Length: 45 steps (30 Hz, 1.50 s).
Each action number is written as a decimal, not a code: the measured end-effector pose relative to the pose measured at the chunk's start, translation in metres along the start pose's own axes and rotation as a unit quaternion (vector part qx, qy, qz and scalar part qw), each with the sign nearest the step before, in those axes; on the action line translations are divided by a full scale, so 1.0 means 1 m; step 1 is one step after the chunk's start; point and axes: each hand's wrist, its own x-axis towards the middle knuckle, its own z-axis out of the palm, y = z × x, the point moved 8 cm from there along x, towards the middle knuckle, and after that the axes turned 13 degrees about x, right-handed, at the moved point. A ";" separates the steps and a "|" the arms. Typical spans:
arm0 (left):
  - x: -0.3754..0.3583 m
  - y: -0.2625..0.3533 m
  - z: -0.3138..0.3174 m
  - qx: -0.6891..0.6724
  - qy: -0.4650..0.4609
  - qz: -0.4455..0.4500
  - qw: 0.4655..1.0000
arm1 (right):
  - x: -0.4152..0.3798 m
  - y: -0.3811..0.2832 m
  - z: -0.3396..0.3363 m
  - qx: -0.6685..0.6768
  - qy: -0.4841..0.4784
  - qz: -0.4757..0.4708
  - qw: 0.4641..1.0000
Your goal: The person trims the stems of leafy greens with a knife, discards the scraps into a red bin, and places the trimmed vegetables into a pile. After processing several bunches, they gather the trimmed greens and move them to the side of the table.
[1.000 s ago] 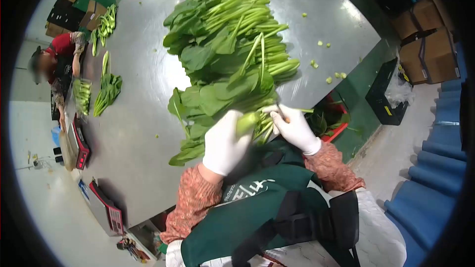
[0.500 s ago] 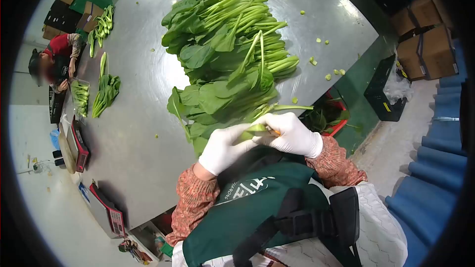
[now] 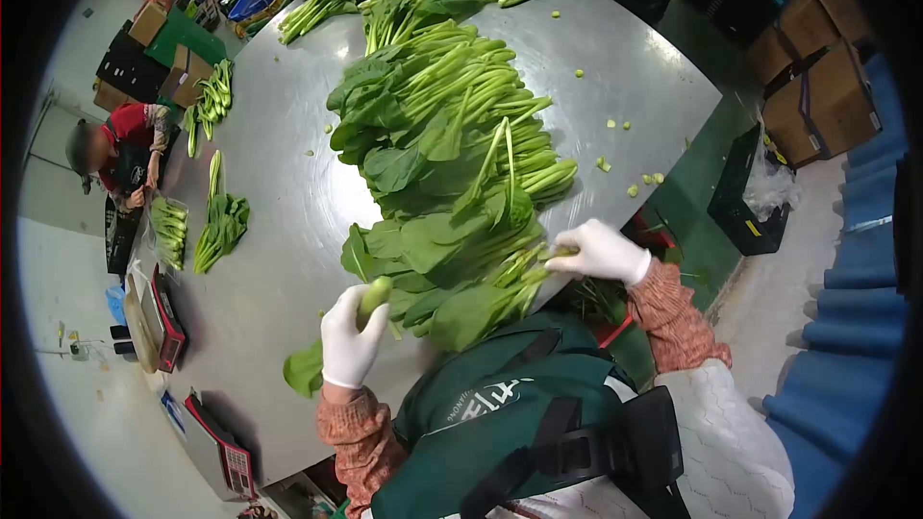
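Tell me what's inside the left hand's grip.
A pale green stalk end pokes out of the gloved left hand. A leaf shows on the hand's other side. The hand covers what lies between, so whether they join cannot be seen.

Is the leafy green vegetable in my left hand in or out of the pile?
Out: your white-gloved left hand holds the vegetable beside the leafy pile.

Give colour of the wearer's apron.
Apron is dark green with white lettering; best seen in head view.

The gloved left hand (image 3: 351,338) is held curled, lower left of centre; the right hand (image 3: 604,253) is pinched, right of centre.
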 end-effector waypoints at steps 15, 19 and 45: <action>-0.028 -0.029 0.002 -0.135 0.063 -0.113 0.982 | -0.006 0.055 -0.046 0.252 0.104 0.094 0.958; -0.025 -0.021 0.025 -0.155 0.025 -0.120 0.980 | -0.080 0.075 -0.108 -0.178 0.307 0.215 0.910; -0.027 0.136 0.016 0.283 0.226 0.242 0.900 | 0.007 -0.105 0.036 0.470 0.087 -0.072 0.875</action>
